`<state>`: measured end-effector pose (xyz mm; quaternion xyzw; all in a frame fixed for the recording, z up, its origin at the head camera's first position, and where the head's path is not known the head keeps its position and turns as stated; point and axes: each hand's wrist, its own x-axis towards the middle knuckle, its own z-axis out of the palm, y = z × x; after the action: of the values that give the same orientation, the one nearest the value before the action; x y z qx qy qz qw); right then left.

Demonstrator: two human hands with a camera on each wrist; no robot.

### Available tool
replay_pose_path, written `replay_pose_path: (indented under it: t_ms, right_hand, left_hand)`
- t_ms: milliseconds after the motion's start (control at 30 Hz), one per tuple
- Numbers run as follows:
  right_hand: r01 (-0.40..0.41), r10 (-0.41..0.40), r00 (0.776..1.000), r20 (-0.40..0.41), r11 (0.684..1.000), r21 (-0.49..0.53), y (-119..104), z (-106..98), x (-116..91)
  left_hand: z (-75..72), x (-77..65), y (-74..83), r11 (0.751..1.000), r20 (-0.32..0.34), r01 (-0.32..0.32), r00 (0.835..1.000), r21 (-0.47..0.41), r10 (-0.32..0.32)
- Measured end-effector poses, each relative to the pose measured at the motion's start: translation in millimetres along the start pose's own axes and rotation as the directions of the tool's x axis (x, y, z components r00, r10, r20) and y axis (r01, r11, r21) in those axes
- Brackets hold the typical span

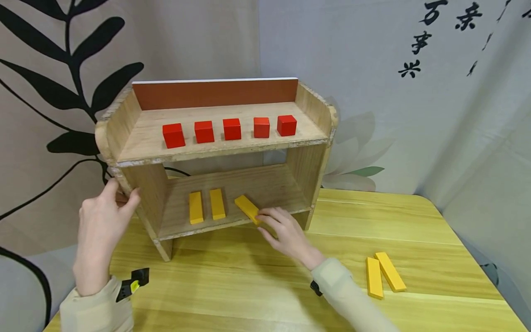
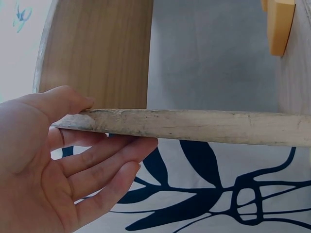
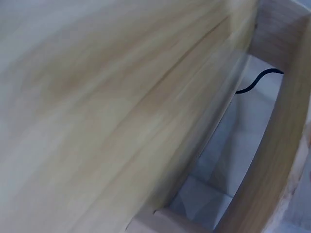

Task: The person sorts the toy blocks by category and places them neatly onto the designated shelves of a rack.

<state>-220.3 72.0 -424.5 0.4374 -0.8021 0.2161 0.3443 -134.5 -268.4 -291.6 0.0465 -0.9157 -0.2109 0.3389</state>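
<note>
A small two-tier wooden shelf stands on the table. My left hand pinches the front edge of its left side panel, thumb on the inner face and fingers on the outer one. My right hand holds the near end of a slanted yellow block at the lower tier's front edge. To its left on that tier sit two more yellow blocks, one at the far left and one beside it. The right wrist view is blurred and does not plainly show the hand or the block.
Several red cubes stand in a row along the upper tier. On the table, at the right, lie two yellow blocks, one nearly touching the other. Printed curtains hang behind the shelf.
</note>
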Motion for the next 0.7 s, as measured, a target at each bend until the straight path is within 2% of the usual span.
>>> replay_pose_path:
  t_ms: [167,333,433,700]
  right_hand:
    - [0.123,-0.121,0.992,0.038,0.99,-0.065,5,-3,-3]
    - [0.175,-0.166,0.983,0.082,0.976,-0.127,3,-1,0]
    - [0.173,-0.157,0.982,0.105,0.969,-0.176,0,2,1]
    - [0.095,-0.049,0.983,0.177,0.962,-0.258,-11,9,5]
  left_hand:
    - [1.0,-0.4,0.1,1.0,-0.015,-0.011,1.0,-0.003,0.011]
    - [0.9,0.3,0.4,1.0,-0.023,-0.019,1.0,-0.007,0.019]
    - [0.8,0.5,0.6,1.0,-0.028,-0.027,0.999,-0.01,0.027]
    - [1.2,-0.8,0.8,1.0,-0.029,-0.03,0.999,-0.003,0.03]
